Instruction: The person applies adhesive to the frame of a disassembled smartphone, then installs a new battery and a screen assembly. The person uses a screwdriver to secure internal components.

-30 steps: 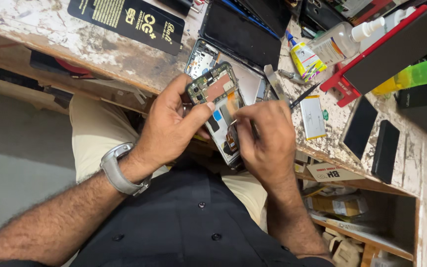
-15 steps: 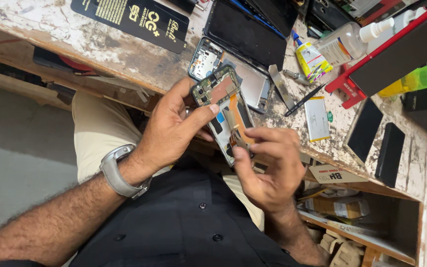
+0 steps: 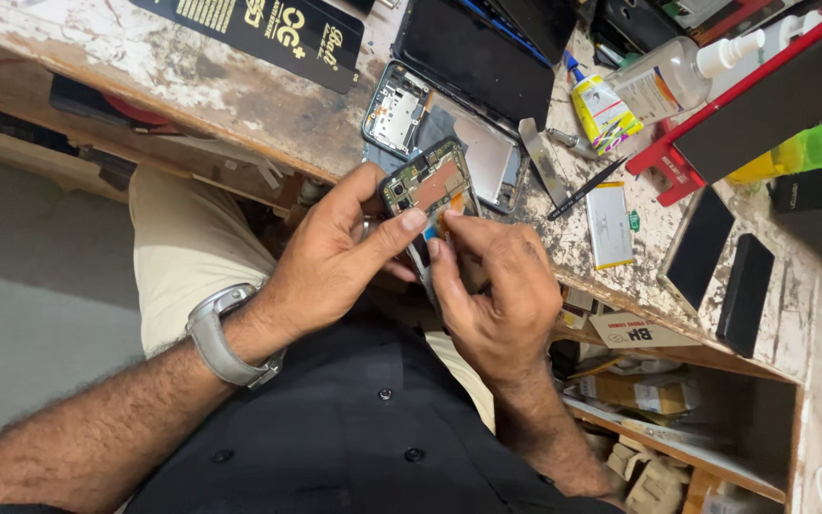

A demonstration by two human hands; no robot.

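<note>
Left hand point(image 3: 335, 262): holds an opened smartphone with bare green circuit board and copper-coloured panel point(image 3: 427, 190) above the lap, just off the tabletop's near edge; thumb tip pressed on its face, fingers curled behind, a closed grip on the phone.
Right hand point(image 3: 497, 286): fingertips point(image 3: 449, 224) pinched together on a small orange part at the phone's lower middle; what sits between them is too small to tell.
Doing it well: judged from the pinch, the work is fine. Steady the phone with the left thumb, keep the right fingertips low and pull gently, not sideways across the board.
Wrist: grey-strapped watch point(image 3: 225, 333) on the left arm.
Tabletop point(image 3: 192, 76): worn white surface, paint chipped.
Just beyond the phone: second phone frame with silver back plate point(image 3: 449, 133), lying flat.
Right of it: metal pry blade point(image 3: 537, 157), thin black tool point(image 3: 584, 187), white flat battery point(image 3: 609, 224), small yellow glue bottle point(image 3: 599, 107).
Edges and room: the near edge runs under both hands; a dropped part would fall to the lap or the open shelf of boxes point(image 3: 658, 395) below. Open room lies leftward, toward the black printed packet point(image 3: 268, 29).
</note>
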